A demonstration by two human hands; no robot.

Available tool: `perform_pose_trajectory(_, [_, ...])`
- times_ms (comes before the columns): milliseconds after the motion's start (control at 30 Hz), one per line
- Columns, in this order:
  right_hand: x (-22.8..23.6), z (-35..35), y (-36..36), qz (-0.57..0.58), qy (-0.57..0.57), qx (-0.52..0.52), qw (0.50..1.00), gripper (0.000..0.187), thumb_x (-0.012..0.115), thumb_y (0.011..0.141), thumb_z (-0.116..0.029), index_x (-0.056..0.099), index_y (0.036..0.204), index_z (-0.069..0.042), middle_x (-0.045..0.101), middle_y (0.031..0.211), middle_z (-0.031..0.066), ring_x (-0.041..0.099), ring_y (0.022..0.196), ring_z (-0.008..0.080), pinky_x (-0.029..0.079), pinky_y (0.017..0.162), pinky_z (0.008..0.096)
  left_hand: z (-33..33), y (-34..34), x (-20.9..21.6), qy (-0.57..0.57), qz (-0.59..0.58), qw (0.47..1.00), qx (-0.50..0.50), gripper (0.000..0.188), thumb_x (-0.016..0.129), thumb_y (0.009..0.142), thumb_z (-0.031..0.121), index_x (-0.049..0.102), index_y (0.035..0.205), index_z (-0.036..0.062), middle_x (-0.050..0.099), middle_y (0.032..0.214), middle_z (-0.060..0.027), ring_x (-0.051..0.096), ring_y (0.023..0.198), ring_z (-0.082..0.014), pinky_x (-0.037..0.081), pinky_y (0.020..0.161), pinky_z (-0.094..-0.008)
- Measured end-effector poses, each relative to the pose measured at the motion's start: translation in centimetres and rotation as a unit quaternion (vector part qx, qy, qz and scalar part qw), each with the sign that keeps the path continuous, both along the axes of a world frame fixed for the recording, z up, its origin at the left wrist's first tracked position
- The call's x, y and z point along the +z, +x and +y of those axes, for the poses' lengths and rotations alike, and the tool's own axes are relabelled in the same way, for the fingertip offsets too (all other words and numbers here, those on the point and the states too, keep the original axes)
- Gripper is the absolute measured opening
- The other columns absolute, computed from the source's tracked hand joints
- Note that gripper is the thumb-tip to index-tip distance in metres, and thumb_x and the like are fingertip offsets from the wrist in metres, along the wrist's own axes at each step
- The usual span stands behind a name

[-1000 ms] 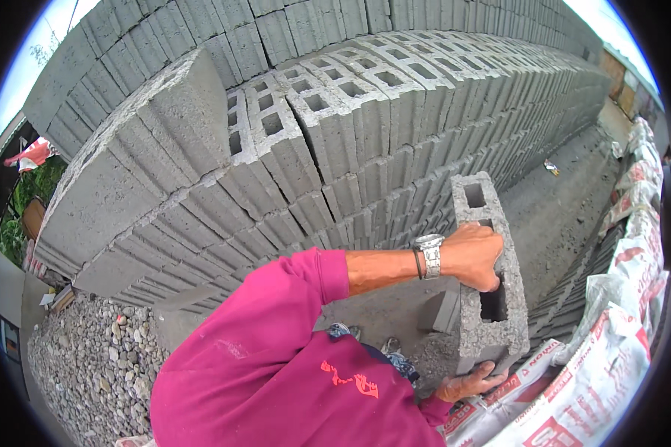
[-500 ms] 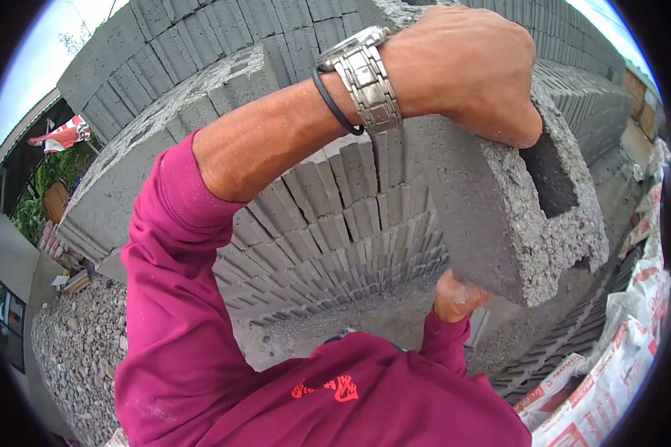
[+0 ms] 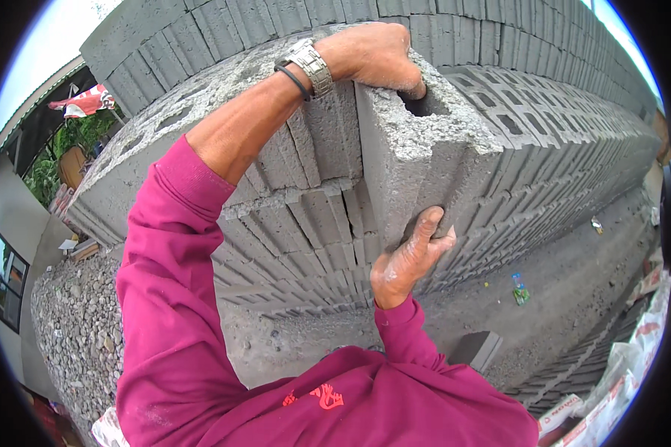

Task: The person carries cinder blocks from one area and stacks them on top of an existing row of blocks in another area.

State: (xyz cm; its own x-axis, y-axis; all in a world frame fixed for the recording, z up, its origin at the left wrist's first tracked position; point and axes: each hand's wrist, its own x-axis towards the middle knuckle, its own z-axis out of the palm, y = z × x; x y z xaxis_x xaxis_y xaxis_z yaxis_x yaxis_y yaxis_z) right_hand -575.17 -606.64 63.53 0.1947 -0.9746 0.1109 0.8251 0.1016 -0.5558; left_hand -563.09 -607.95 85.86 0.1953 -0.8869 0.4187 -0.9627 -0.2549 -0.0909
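A grey hollow concrete block (image 3: pixel 402 167) stands upright at the near face of the block stack, its rough, holed end facing up. Over its top edge curls my left hand (image 3: pixel 373 56), with the thumb side reaching into the hollow; the other fingers are hidden behind. My right hand (image 3: pixel 408 261) touches the lower part of the block's near face, thumb and a finger stretched out and apart, grey dust on the skin. Left of the block runs a row of like blocks (image 3: pixel 313 145), close beside it. Whether its base rests fully on the course below is hidden.
Lower courses of stacked blocks (image 3: pixel 283 246) drop to the ground. More block rows (image 3: pixel 544 104) extend right, with a taller wall (image 3: pixel 313 15) behind. Gravel (image 3: pixel 78 320) lies at left, a loose block (image 3: pixel 476 350) on the ground, and white-and-red sacks (image 3: pixel 611 395) at lower right.
The block has moved left and away from me, from tilted in the air to upright against the stack. My right hand has shifted from beneath it to its near face.
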Motion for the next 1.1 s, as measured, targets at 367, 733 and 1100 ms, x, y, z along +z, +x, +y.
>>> perform_pose_trajectory(367, [-2.5, -9.5, -4.2, 0.300, -0.393, 0.108, 0.862, 0.077, 0.066, 0.076, -0.052, 0.041, 0.125, 0.002, 0.037, 0.125, 0.0168, 0.039, 0.115, 0.0283, 0.032, 0.097, 0.0374, 1.6, 2.6, 0.6, -0.010, 0.059, 0.997, 0.039, 0.044, 0.065, 0.073, 0.034, 0.064, 0.096, -0.0029, 0.063, 0.084, -0.0138, 0.058, 0.079, -0.0182, 0.045, 0.071, -0.0303])
perform_pose_trajectory(733, [4.4, -12.7, -0.3, 0.089, -0.592, 0.018, 0.801, 0.090, 0.074, 0.070, -0.041, 0.030, 0.136, 0.003, 0.036, 0.135, 0.0250, 0.038, 0.124, 0.0382, 0.033, 0.098, 0.0425, 1.7, -10.0, -15.3, -0.574, 0.071, 0.816, 0.005, 0.074, 0.034, 0.089, 0.044, 0.011, 0.140, -0.0035, 0.027, 0.139, -0.0253, 0.025, 0.132, -0.0336, 0.017, 0.107, -0.0452])
perform_pose_trajectory(1100, [4.2, -14.9, 4.7, 0.070, -0.593, 0.010, 0.802, 0.088, 0.068, 0.073, -0.046, 0.029, 0.138, -0.001, 0.035, 0.135, 0.0239, 0.036, 0.124, 0.0397, 0.032, 0.099, 0.0466, -2.3, -5.8, -14.4, -0.525, -0.096, 0.833, 0.146, 0.057, 0.029, 0.088, 0.015, 0.015, 0.140, -0.0029, 0.032, 0.138, -0.0199, 0.029, 0.129, -0.0296, 0.021, 0.106, -0.0410])
